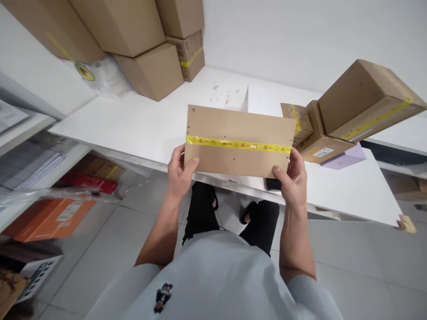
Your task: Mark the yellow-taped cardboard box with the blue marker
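Between both hands is a brown cardboard box [233, 162], raised at the front edge of the white table. A yellow tape strip [230, 144] with red printing runs along its face from side to side. My left hand [182, 171] grips the lower left corner, thumb on the front face and fingers behind. At the lower right corner, my right hand [292, 178] holds it the same way. Close to the right thumb, a dark phone-like object [273, 184] lies on the table edge, partly hidden by the box. The box's back is out of sight.
Stacked cartons [150, 71] stand at the back left of the white table [133, 129]. More taped boxes [363, 102] are piled on the right, above a lilac box [347, 159]. Left-hand shelves hold packages, and an orange box [50, 218] sits below.
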`<control>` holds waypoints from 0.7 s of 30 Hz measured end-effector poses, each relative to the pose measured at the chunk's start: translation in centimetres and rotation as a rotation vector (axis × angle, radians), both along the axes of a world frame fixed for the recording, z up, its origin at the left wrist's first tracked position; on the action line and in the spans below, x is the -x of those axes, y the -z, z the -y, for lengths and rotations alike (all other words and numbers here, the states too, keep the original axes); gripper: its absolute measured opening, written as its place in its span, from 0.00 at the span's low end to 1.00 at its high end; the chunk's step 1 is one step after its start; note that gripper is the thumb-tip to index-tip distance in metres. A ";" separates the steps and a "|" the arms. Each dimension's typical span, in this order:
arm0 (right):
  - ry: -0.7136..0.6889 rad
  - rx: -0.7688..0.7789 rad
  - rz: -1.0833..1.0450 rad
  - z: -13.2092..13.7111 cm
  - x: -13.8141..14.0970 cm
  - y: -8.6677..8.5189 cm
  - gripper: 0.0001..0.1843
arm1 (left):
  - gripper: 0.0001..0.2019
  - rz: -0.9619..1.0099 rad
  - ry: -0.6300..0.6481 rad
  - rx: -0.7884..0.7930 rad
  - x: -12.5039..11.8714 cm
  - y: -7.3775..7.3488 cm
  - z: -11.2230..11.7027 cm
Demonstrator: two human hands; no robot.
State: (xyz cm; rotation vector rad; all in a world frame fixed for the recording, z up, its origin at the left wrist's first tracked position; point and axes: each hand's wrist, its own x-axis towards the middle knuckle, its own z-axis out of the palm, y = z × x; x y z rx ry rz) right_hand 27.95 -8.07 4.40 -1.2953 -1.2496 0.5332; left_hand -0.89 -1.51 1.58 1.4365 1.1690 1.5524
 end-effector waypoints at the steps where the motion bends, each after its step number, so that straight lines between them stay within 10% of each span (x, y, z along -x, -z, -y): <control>1: -0.010 -0.001 -0.020 0.1 0.2 0.3 0.40 | 0.25 0.008 0.011 -0.007 0.1 0.3 -0.1; 11: 0.039 0.056 -0.089 2.2 2.4 5.9 0.44 | 0.23 0.084 0.078 0.151 0.8 6.0 -0.5; 21: -0.057 0.054 0.161 4.0 0.2 3.8 0.58 | 0.26 0.112 -0.007 0.100 2.2 4.9 -1.4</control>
